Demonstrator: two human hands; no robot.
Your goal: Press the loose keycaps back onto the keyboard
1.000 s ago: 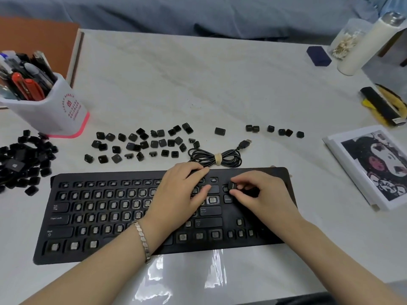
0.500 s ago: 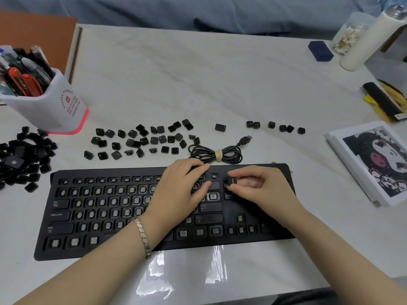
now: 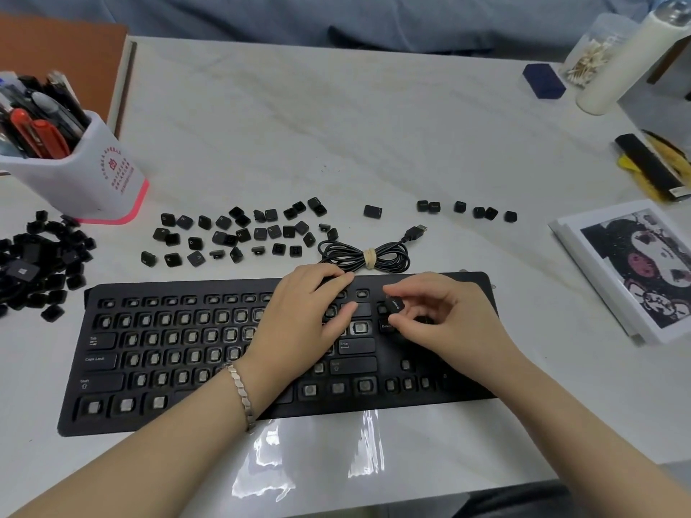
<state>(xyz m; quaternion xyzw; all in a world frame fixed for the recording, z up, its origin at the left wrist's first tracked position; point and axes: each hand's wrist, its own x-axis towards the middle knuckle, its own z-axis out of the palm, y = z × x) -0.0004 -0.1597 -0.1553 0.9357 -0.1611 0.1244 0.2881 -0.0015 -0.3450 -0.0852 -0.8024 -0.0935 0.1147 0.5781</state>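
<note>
One "Insert" keycap [image 3: 395,305] pinched in right hand [image 3: 443,321]; left hand [image 3: 299,317] rests flat, relaxed, on keyboard [image 3: 179,288] by "Enter".

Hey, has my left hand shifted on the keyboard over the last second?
No. The left hand still rests on the keyboard, thumb tip just above the Enter key, same as in both earlier frames.

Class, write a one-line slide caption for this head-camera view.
Right hand pinches a keycap over the mostly bare keyboard while the left hand rests on it.
</note>
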